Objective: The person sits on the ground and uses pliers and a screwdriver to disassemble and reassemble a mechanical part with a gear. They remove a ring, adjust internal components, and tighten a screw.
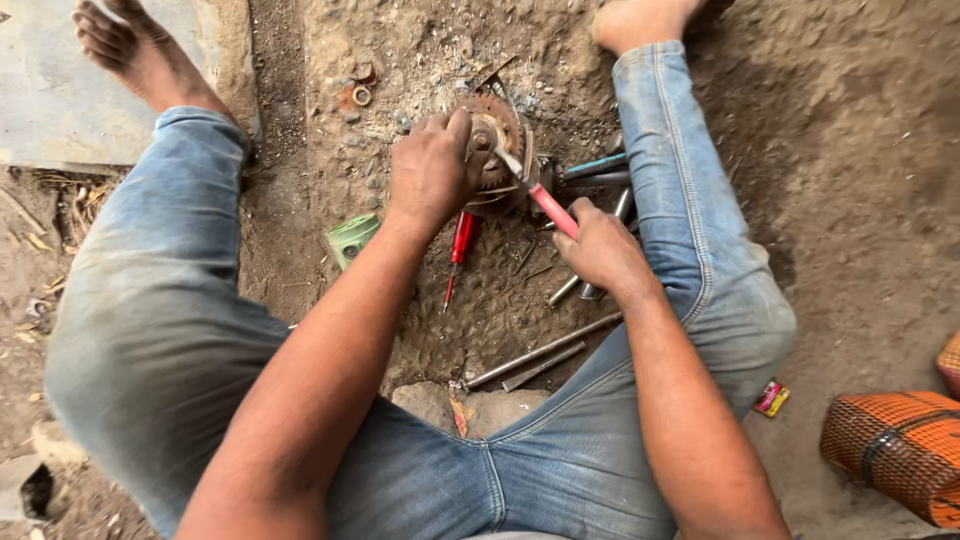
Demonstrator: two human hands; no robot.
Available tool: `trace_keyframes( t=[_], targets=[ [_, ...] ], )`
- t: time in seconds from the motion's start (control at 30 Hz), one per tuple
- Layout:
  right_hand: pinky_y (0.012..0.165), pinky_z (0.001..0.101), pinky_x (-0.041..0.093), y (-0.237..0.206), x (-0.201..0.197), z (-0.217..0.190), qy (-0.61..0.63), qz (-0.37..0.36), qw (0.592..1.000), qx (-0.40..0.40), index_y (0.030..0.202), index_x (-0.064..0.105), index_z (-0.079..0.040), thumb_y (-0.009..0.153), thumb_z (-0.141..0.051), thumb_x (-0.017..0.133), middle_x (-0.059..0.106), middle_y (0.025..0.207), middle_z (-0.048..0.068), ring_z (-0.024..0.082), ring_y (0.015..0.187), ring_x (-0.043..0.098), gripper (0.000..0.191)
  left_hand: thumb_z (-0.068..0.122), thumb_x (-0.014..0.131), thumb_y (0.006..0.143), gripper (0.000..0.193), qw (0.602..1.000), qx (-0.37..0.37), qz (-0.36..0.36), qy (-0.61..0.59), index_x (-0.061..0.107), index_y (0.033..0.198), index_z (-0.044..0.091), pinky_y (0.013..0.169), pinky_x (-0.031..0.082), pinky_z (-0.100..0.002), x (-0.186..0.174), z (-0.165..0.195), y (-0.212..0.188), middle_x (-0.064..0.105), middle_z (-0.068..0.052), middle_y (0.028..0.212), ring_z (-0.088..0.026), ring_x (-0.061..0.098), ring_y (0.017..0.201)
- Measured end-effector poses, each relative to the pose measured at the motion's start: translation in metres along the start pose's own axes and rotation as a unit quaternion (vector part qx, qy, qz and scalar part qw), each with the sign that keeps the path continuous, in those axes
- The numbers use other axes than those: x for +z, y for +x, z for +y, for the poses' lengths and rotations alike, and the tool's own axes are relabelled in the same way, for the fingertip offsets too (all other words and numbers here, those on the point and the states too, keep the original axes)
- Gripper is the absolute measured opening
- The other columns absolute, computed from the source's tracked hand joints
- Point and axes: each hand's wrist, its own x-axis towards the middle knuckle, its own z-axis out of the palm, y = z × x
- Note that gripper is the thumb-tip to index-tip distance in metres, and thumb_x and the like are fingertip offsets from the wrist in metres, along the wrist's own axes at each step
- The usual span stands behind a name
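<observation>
Head view: a small flat packet (771, 398), red and yellow with dark print, lies on the dirt (860, 180) by the right knee. A green box (352, 238), open at one end, sits just left of the left forearm; what is inside cannot be made out. At the right edge an orange mesh bag (895, 450) is cut off by the frame, its contents hidden.

The left hand (430, 170) is curled over a rusty hub (497, 140) on the ground between the legs, thumb and fingers pressed on its top; much of the hub is hidden under the hand. The right hand (598, 248) is closed around the red handle of a screwdriver (545, 200), whose tip rests at the hub's centre.

A second red tool (460, 245) lies under the left wrist. Metal rods (540, 352) and sockets (590, 172) lie around the right hand, partly hidden by it and by the jeans (150, 320).
</observation>
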Motion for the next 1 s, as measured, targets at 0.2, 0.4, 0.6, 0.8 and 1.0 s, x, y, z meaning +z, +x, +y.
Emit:
trace_keyframes(
  t=[0.2, 0.4, 0.6, 0.8, 1.0],
  targets=[
    [0.085, 0.0475, 0.055, 0.010, -0.014, 0.018, 0.078, 0.006, 0.996, -0.033, 0.113, 0.065, -0.001, 0.082, -0.032, 0.079, 0.073, 0.099, 0.024, 0.036, 0.093, 0.072, 0.046, 0.030, 0.079, 0.089, 0.023, 0.997, 0.037, 0.054, 0.031, 0.070, 0.100, 0.011, 0.071, 0.057, -0.044, 0.018, 0.001, 0.009, 0.073, -0.009, 0.098, -0.029, 0.070, 0.087],
    [0.081, 0.0493, 0.056, 0.013, -0.013, 0.016, 0.087, 0.003, 0.996, -0.031, 0.108, 0.067, 0.002, 0.086, -0.035, 0.077, 0.072, 0.093, 0.023, 0.036, 0.089, 0.073, 0.044, 0.024, 0.078, 0.092, 0.021, 0.995, 0.046, 0.077, -0.042, 0.075, 0.110, 0.014, 0.082, 0.060, -0.038, 0.023, -0.002, 0.004, 0.075, -0.006, 0.105, -0.021, 0.072, 0.091],
    [0.077, 0.0491, 0.057, 0.015, -0.014, 0.010, 0.096, -0.014, 0.995, -0.002, 0.110, 0.064, 0.001, 0.089, -0.037, 0.074, 0.072, 0.093, 0.023, 0.033, 0.086, 0.074, 0.045, 0.019, 0.075, 0.092, 0.015, 0.998, 0.013, -0.036, -0.053, 0.076, 0.107, 0.020, 0.072, 0.060, -0.034, 0.024, -0.011, 0.009, 0.077, -0.003, 0.100, -0.016, 0.073, 0.084],
    [0.077, 0.0503, 0.056, 0.012, -0.015, 0.008, 0.097, -0.010, 0.995, -0.018, 0.100, 0.063, 0.001, 0.089, -0.037, 0.075, 0.071, 0.090, 0.023, 0.035, 0.085, 0.073, 0.041, 0.022, 0.077, 0.095, 0.013, 0.998, 0.040, 0.019, -0.041, 0.074, 0.108, 0.020, 0.066, 0.059, -0.034, 0.026, -0.012, 0.011, 0.078, -0.002, 0.101, -0.016, 0.075, 0.076],
    [0.078, 0.0519, 0.055, 0.015, -0.011, 0.011, 0.090, 0.014, 0.995, -0.042, 0.095, 0.062, 0.003, 0.088, -0.036, 0.076, 0.070, 0.089, 0.026, 0.039, 0.085, 0.071, 0.041, 0.023, 0.078, 0.093, 0.020, 0.996, -0.031, -0.025, -0.074, 0.068, 0.110, 0.018, 0.069, 0.060, -0.033, 0.025, -0.012, 0.011, 0.078, -0.004, 0.097, -0.015, 0.074, 0.078]
  ],
)
